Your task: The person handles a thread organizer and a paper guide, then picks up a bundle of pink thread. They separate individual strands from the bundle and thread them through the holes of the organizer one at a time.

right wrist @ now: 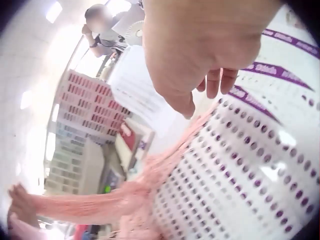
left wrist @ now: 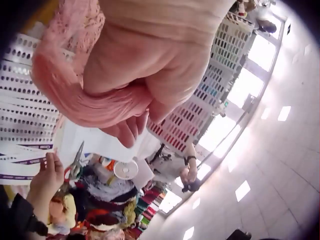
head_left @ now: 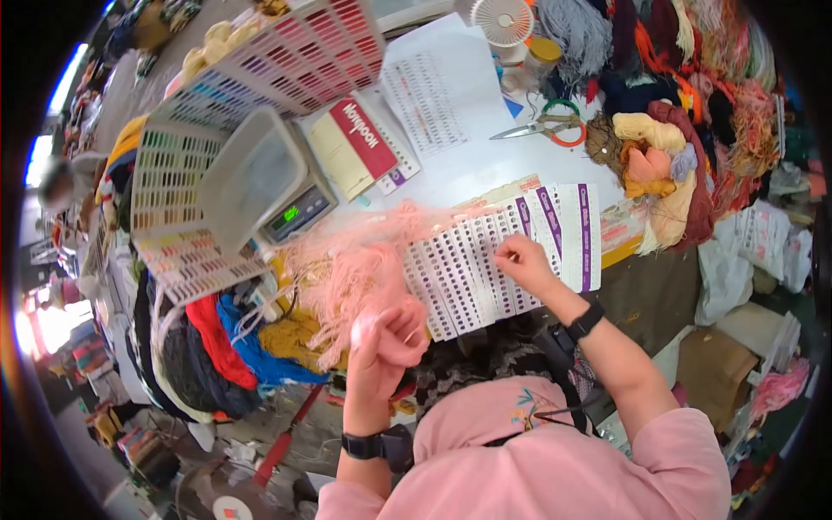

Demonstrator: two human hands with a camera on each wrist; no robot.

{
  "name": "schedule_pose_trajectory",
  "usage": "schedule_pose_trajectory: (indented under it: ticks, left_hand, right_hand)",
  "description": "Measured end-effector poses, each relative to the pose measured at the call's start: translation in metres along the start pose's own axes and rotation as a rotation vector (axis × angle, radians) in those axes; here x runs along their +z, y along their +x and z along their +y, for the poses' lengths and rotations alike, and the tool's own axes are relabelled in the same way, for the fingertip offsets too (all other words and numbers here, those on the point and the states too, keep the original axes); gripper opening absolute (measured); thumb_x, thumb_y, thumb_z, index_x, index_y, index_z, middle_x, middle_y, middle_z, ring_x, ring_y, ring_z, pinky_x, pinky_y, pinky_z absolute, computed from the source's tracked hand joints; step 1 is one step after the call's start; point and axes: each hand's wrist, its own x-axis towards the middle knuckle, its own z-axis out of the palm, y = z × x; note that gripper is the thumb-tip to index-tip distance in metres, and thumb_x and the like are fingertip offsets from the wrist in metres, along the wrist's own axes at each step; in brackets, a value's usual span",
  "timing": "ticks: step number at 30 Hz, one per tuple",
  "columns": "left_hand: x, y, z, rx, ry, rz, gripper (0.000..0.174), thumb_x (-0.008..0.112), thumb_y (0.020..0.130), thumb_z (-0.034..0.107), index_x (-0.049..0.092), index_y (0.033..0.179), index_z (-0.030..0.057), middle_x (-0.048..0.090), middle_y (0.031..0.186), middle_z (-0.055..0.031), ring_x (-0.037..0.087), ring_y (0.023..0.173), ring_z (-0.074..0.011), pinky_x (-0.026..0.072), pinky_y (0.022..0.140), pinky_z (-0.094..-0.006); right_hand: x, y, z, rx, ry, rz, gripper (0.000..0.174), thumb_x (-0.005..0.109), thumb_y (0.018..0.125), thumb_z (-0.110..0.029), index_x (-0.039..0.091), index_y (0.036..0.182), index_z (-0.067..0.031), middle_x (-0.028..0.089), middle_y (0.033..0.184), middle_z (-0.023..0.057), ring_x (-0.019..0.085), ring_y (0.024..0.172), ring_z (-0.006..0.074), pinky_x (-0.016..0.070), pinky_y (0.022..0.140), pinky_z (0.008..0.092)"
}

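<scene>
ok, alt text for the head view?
A person's left hand grips a bundle of pink yarn while the right hand touches a fan of white punched sample cards. A scale, scissors and heaped coloured yarn surround them.

L hand (head_left: 386,342) sits lower centre of head view. Forearm comes straight up from bottom edge, fingers curled tight round pink yarn (head_left: 347,269), knuckles twd camera. R hand (head_left: 523,263) is centre-right, elbow bent, forearm angled up-left from lower right. Palm down, fingertips bunched; pinching or not, can't tell.
</scene>
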Motion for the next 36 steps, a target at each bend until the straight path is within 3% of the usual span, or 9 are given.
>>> schedule_pose_trajectory:
  ticks: [2,7,9,12,13,16,17,23,36]
  left_hand:
    - [0.009,-0.006,-0.001,0.022,-0.049,-0.133,0.043,0.041,0.088,0.027,0.038,0.117,-0.0039,0.043,0.117,-0.0150,0.046,0.104,-0.0245,0.0365,0.090,-0.0386]
    - [0.016,-0.021,0.006,0.030,-0.003,-0.327,0.049,0.031,0.090,0.034,0.034,0.121,-0.0038,0.042,0.119,-0.0153,0.044,0.108,-0.0248,0.0363,0.091,-0.0384]
    - [0.009,-0.025,0.015,0.032,-0.091,-0.489,0.051,0.028,0.090,0.036,0.032,0.122,-0.0040,0.042,0.120,-0.0157,0.044,0.107,-0.0244,0.0388,0.088,-0.0380]
    - [0.019,-0.045,0.027,0.093,-0.233,-0.302,0.050,0.029,0.090,0.035,0.032,0.122,-0.0046,0.047,0.113,-0.0141,0.048,0.100,-0.0220,0.0424,0.080,-0.0363]
    - [0.021,-0.049,0.029,0.095,-0.221,-0.175,0.040,0.039,0.089,0.024,0.040,0.115,-0.0060,0.054,0.099,-0.0121,0.054,0.086,-0.0187,0.0455,0.069,-0.0321]
    - [0.008,-0.045,0.021,0.209,0.127,-0.209,0.029,0.049,0.084,0.011,0.049,0.106,-0.0066,0.057,0.090,-0.0111,0.057,0.075,-0.0167,0.0464,0.061,-0.0279]
    - [0.008,-0.044,0.020,0.186,-0.007,-0.180,0.023,0.054,0.079,0.004,0.053,0.100,-0.0067,0.059,0.082,-0.0094,0.056,0.064,-0.0143,0.0449,0.055,-0.0246]
    - [0.011,-0.050,0.027,0.147,-0.142,-0.309,0.026,0.051,0.083,0.011,0.052,0.102,-0.0061,0.058,0.083,-0.0100,0.054,0.061,-0.0134,0.0425,0.050,-0.0235]
    - [0.017,-0.044,0.026,0.156,-0.031,-0.307,0.025,0.049,0.084,0.015,0.052,0.101,-0.0030,0.056,0.085,-0.0090,0.054,0.066,-0.0134,0.0435,0.053,-0.0229]
  right_hand:
    - [0.023,-0.018,-0.051,-0.028,0.224,-0.032,0.011,0.061,0.071,-0.012,0.060,0.070,-0.0012,0.054,0.060,0.0046,0.050,0.053,0.0102,0.0400,0.050,0.0233]
    - [0.042,-0.047,-0.168,0.185,0.692,-0.422,0.009,0.057,0.076,-0.010,0.059,0.074,-0.0008,0.053,0.056,-0.0003,0.047,0.049,0.0043,0.0365,0.045,0.0177]
    - [0.047,-0.051,-0.178,0.175,0.720,-0.446,0.008,0.057,0.075,-0.008,0.059,0.075,-0.0003,0.053,0.055,0.0005,0.047,0.048,0.0041,0.0366,0.045,0.0174]
    - [0.046,-0.058,-0.188,0.148,0.758,-0.402,0.007,0.056,0.075,-0.007,0.059,0.074,0.0000,0.054,0.054,0.0014,0.048,0.048,0.0040,0.0367,0.044,0.0165]
    - [0.049,-0.061,-0.191,0.142,0.755,-0.395,0.007,0.056,0.075,-0.006,0.059,0.074,-0.0001,0.054,0.055,0.0016,0.048,0.048,0.0042,0.0365,0.043,0.0165]
    - [0.056,-0.072,-0.199,0.128,0.751,-0.370,0.007,0.056,0.076,-0.005,0.059,0.073,-0.0001,0.056,0.058,0.0023,0.048,0.047,0.0049,0.0359,0.042,0.0164]
    - [0.056,-0.073,-0.197,0.123,0.785,-0.396,0.008,0.054,0.077,-0.006,0.058,0.074,-0.0003,0.058,0.062,0.0034,0.053,0.050,0.0068,0.0397,0.043,0.0171]
    - [0.051,-0.078,-0.200,0.182,0.962,-0.457,0.009,0.048,0.082,-0.009,0.052,0.082,-0.0017,0.060,0.073,0.0075,0.061,0.063,0.0123,0.0486,0.052,0.0197]
    - [0.050,-0.082,-0.209,0.036,0.749,-0.327,0.009,0.053,0.079,-0.007,0.057,0.079,0.0012,0.061,0.076,0.0082,0.056,0.057,0.0094,0.0457,0.050,0.0197]
